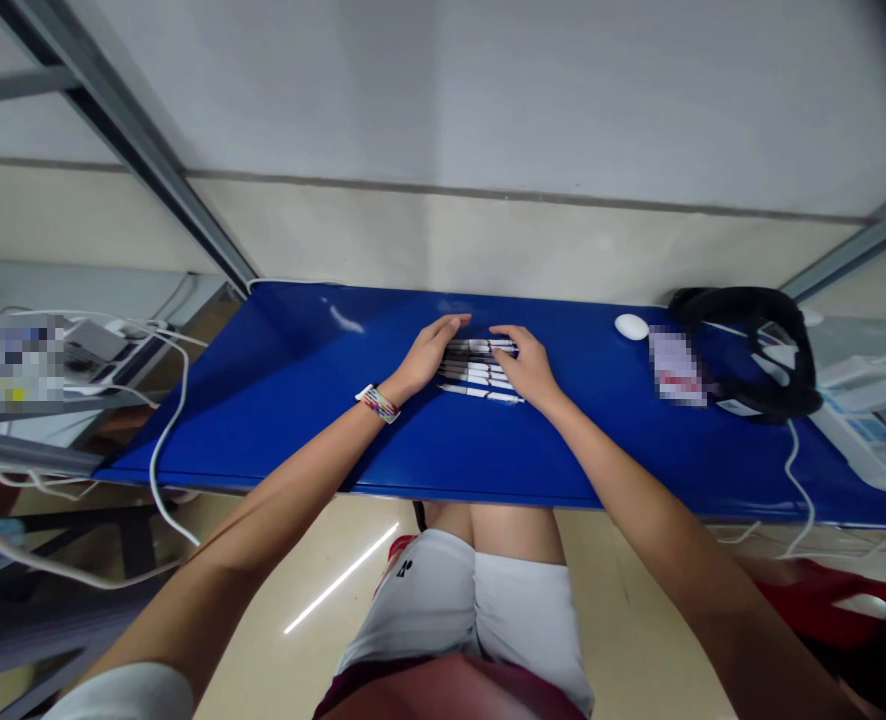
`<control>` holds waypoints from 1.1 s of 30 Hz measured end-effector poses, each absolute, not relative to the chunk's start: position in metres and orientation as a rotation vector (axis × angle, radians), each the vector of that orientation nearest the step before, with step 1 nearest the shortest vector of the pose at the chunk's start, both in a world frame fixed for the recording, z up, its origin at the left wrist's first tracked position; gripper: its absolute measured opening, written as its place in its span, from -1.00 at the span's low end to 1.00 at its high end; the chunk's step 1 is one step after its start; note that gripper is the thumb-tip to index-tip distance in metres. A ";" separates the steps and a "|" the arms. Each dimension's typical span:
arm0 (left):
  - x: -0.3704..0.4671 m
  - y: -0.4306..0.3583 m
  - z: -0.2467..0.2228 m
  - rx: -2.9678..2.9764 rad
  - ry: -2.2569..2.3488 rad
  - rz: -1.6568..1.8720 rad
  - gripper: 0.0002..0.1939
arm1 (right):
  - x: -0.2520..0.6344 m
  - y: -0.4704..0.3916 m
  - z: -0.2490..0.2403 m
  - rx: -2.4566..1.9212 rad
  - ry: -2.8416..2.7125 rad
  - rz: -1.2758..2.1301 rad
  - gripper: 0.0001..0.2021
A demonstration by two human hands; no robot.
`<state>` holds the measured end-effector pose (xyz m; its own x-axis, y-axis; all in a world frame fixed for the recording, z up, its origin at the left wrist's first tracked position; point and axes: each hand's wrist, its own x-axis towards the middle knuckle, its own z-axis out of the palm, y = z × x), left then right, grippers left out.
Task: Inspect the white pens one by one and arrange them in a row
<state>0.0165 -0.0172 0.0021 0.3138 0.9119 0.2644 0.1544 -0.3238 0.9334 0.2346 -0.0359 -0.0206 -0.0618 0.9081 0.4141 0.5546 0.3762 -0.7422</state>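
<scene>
Several slim white sticks with dark bands, which look like pens (477, 375), lie side by side on the blue tabletop (443, 450). My left hand (426, 358) rests at their left ends, fingers stretched out toward the wall; a colourful woven bracelet circles its wrist. At the right ends is my right hand (525, 362), its thumb over the sticks and its fingers reaching past the far side of the row. Neither hand is closed around a stick. Both palms partly hide the ends of the row.
To the right lie a white oval object (631, 327), a blurred pinkish packet (675, 365) and a black headband-like loop (807, 350). White cables (169, 430) hang at the left edge. A grey metal frame (150, 150) rises at the back left, before a pale wall.
</scene>
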 end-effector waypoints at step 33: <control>0.013 -0.019 0.001 1.928 1.165 1.173 -0.54 | 0.224 -0.073 0.014 -0.918 -2.380 0.167 -0.84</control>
